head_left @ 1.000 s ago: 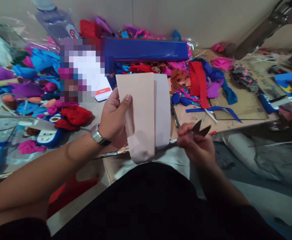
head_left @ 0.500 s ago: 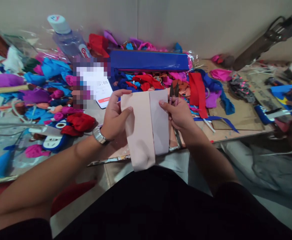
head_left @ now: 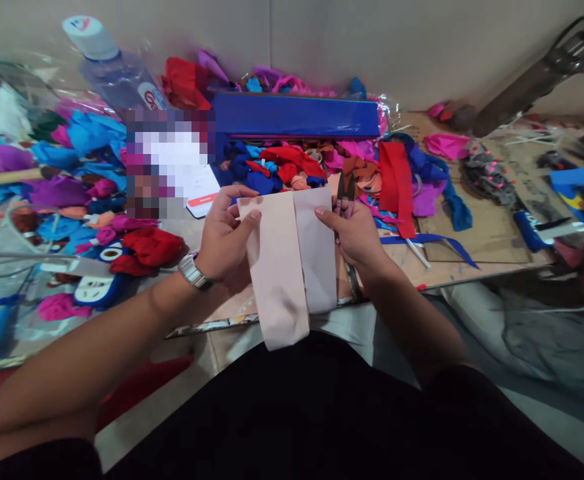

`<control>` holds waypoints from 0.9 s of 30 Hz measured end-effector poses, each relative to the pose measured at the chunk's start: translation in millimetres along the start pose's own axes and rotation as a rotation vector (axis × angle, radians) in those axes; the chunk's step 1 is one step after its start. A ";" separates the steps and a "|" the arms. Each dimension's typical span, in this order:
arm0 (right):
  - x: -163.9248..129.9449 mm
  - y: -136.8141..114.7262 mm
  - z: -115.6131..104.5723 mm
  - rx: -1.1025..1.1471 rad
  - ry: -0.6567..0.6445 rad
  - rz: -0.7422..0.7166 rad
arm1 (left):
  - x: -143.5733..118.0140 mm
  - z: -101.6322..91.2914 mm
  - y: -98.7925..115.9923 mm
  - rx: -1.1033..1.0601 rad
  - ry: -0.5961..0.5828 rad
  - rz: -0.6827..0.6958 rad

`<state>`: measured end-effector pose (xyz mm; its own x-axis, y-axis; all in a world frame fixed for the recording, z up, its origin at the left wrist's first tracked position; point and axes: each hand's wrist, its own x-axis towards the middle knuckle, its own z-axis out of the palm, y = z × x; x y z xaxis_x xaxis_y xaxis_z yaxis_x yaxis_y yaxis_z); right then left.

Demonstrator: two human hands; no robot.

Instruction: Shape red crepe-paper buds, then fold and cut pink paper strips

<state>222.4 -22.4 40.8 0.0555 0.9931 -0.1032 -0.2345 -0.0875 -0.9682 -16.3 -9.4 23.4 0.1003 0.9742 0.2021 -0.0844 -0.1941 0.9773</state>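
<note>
My left hand (head_left: 225, 240) pinches the upper left corner of a pale peach strip (head_left: 276, 267), which I cannot tell to be paper or cloth. The strip hangs down to my lap, its lower end curled. Beside it, partly behind its right edge, hangs a whitish strip (head_left: 318, 250). Its upper right edge sits between the thumb and fingers of my right hand (head_left: 355, 230). That same hand also keeps a small pair of scissors (head_left: 345, 192), blades pointing up, tucked in the fingers. A metal watch is on my left wrist.
Behind the hands lie a heap of coloured scraps (head_left: 292, 163) and a long blue box (head_left: 297, 117). To the left are a phone (head_left: 203, 190), a clear bottle (head_left: 117, 73), a power strip (head_left: 95, 288) and crumpled coloured pieces. Cardboard (head_left: 477, 243) and a pincushion (head_left: 487, 173) are on the right.
The view has shifted slightly, so the bottle and phone appear farther left. Both strips have moved a little left and down with my hands. My grips look the same.
</note>
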 end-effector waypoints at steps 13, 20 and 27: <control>6.2 11.6 -8.7 -0.018 0.043 -0.006 | -13.5 -1.1 -9.6 0.211 -0.141 -0.052; 5.9 12.9 -11.6 -0.031 0.030 0.007 | -20.1 0.7 -4.8 0.360 -0.224 -0.036; -4.3 4.9 -17.4 0.088 0.148 0.033 | -20.2 -0.1 -8.6 0.406 -0.228 0.010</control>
<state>237.9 -28.5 32.5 0.1876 0.9668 -0.1732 -0.3226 -0.1059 -0.9406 -17.6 -27.4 10.9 0.3211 0.9305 0.1763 0.3034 -0.2774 0.9116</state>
